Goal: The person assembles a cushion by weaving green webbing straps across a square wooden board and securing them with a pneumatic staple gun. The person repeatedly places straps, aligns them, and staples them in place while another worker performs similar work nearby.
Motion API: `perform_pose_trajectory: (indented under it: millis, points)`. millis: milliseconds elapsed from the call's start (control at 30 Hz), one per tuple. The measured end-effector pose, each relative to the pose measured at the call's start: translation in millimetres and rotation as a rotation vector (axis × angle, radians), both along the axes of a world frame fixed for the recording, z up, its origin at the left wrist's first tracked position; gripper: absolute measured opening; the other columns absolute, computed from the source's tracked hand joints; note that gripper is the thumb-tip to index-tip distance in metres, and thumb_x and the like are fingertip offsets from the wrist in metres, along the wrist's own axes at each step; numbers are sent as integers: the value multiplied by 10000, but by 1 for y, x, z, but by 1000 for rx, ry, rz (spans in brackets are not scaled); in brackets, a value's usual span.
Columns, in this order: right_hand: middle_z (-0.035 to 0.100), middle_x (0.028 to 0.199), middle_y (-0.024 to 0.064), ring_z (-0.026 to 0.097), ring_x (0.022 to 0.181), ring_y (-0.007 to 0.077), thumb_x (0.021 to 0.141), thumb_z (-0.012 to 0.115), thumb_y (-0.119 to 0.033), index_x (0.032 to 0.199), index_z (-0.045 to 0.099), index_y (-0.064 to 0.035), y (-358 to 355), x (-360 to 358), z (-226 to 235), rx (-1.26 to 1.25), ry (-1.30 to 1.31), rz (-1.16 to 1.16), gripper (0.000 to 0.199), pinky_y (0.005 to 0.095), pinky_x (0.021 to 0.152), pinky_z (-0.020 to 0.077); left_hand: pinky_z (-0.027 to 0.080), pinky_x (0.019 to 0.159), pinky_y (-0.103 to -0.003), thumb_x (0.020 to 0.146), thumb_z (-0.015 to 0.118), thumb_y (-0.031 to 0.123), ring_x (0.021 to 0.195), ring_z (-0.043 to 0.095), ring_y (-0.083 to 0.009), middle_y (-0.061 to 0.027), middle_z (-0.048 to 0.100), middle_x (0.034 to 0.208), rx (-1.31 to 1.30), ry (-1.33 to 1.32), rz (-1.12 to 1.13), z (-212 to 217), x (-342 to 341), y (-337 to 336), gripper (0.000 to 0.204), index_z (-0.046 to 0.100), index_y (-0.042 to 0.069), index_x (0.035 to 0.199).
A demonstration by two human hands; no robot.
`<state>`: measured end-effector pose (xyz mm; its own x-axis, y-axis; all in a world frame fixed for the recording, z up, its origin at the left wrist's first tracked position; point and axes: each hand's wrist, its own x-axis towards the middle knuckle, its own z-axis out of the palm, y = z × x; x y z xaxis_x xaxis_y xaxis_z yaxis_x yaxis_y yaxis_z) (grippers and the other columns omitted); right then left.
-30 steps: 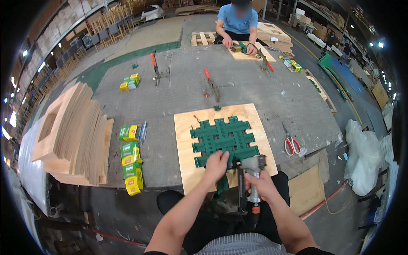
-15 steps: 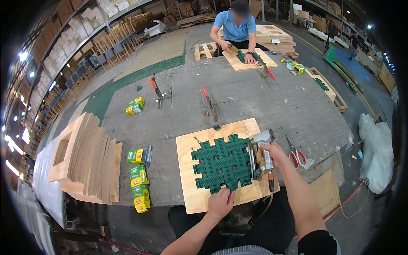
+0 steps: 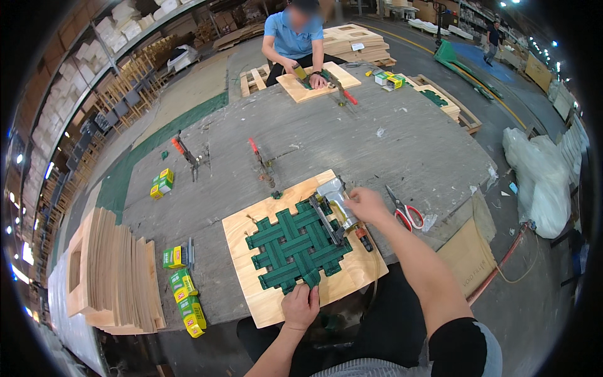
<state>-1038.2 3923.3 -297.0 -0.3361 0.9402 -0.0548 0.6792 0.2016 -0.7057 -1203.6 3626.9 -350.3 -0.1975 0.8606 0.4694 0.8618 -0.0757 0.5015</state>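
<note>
Green webbing strips are woven in a lattice over a square wooden panel, with small gaps between the strips. My left hand is closed, its fingertips pinching the loose end of a strip at the panel's near edge. A silver staple gun lies on its side across the panel's right part, its long dark magazine against the webbing. Beside its upper body is my right hand, loosely open with fingers bent and no longer wrapped round the gun. Scissors with red-and-white handles lie just right of that hand.
Staple boxes in green and yellow stand left of the panel, near stacked wooden frames. Beyond the panel lie red-handled tools. Across the table, a co-worker in a blue shirt bends over another wooden frame.
The view has swung right, shifting the scene left. My right hand has loosened from the staple gun, which now lies tilted on the panel. My left hand still pinches the strip end.
</note>
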Motion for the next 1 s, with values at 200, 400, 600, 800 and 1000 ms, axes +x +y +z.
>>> perform_pose_trajectory:
  millis: [200,400,600,800,1000]
  points:
    - [697,1161,251,668,1127,405,842,808,-308,1242,682,-51,-24,114,-3,172,-361,-251,492,494,982,531,474,531,-423,905,732,103,604,603,-329,-117,576,732,38,-28,13,4,2,-2,191,575,49,810]
    - [704,1160,243,679,1081,411,826,791,-192,1401,555,-30,-24,143,-7,69,-448,-233,643,484,971,537,472,513,-394,957,701,197,565,595,-313,-115,619,757,40,-63,19,6,6,3,217,600,64,819]
    - [728,1100,242,735,956,341,829,780,-211,1485,499,-24,-46,102,34,-186,80,-13,738,418,828,580,462,608,-293,1045,625,223,626,603,-188,-33,666,745,-174,-1028,179,-7,-45,-1,289,651,45,819]
    - [718,1085,184,720,995,352,826,824,-347,1334,611,-104,-113,88,34,115,-92,540,602,471,821,567,558,697,-306,1060,621,255,766,666,-172,-69,684,861,-383,-1739,110,43,-46,32,250,658,13,1110]
    - [662,1035,153,703,985,374,848,775,-441,1154,638,-110,-138,64,46,294,-457,803,471,496,841,565,567,655,-322,1056,630,273,721,677,-170,-60,702,857,-394,-1669,122,53,-43,34,246,670,31,1069]
